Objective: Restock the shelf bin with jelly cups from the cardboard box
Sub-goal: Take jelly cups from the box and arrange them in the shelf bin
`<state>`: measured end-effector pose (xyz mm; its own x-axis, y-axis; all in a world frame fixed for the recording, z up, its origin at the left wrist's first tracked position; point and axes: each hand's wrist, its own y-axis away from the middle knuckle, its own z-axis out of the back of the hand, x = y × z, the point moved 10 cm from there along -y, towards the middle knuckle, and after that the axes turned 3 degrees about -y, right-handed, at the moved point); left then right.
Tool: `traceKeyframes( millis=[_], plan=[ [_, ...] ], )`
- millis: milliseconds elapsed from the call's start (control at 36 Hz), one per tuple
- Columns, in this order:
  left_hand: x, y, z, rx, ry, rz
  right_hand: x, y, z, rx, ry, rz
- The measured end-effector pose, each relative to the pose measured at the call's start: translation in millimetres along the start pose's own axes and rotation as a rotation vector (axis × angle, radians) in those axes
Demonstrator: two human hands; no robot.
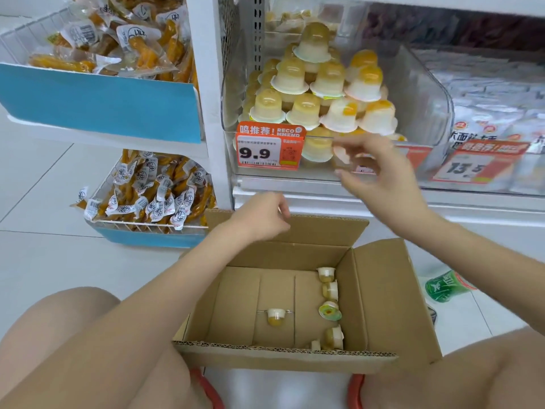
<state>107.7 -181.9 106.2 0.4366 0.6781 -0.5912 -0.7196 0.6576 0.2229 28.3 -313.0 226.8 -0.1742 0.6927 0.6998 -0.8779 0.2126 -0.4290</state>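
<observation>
The right hand (pixel 374 169) is up by the shelf bin (pixel 424 93), fingers loose and holding nothing. The left hand (pixel 265 214) is curled and empty too. Jelly cups (pixel 330 309) lie in the cardboard box (pixel 380 293) at six o'clock, nearer the left hand.

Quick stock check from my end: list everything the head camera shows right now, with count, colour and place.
Jelly cups in box: six visible, pale yellow; one mid-floor, five along the right wall.
Cardboard box: one, brown, open, on the floor between the knees.
Jelly cups in bin: many, yellow-white, piled in a pyramid.
Shelf bin: one, clear plastic, on the shelf.
Price tag: one, orange, reads 9.9, on the bin's front.
Snack packs: many, orange-brown, in blue-fronted baskets at left.
Bottle: one, green, lying on the floor at right.
Left hand: empty, above the box.
Right hand: open, at the bin's front.
</observation>
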Motion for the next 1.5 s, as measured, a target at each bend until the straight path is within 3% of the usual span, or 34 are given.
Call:
traceKeyframes(
  millis=[194, 250, 361, 444, 528, 694, 944, 1139, 1278, 1500],
  plan=[
    [80, 16, -125, 0.458, -0.313, 0.088, -127, 111, -110, 0.595, 0.188, -0.355],
    [100, 20, -146, 0.517, -0.353, 0.126, -156, 134, -136, 0.749, 0.254, -0.423],
    [137, 20, -204, 0.660, -0.358, 0.203, -223, 185, -181, 0.999, 0.357, -0.557],
    [160, 22, -247, 0.789, -0.354, 0.252, -258, 207, -200, 1.088, 0.413, -0.598],
    [177, 13, -272, 0.759, -0.328, 0.321, -282, 224, -215, 1.182, 0.531, -0.593],
    [195, -5, -306, 0.633, -0.076, 0.521, -307, 248, -236, 1.422, 0.916, -0.381],
    [204, -14, -317, 0.461, -0.071, 0.614, -317, 253, -247, 1.378, 0.956, -0.505],
    [208, -10, -307, 0.474, -0.061, 0.661, -313, 253, -246, 1.311, 0.917, -0.569],
    [203, -9, -298, 0.489, -0.051, 0.642, -301, 240, -226, 1.040, 0.684, -0.738],
    [164, -18, -266, 0.396, 0.100, 0.500, -282, 218, -208, 0.609, 0.097, -1.091]
  ],
)
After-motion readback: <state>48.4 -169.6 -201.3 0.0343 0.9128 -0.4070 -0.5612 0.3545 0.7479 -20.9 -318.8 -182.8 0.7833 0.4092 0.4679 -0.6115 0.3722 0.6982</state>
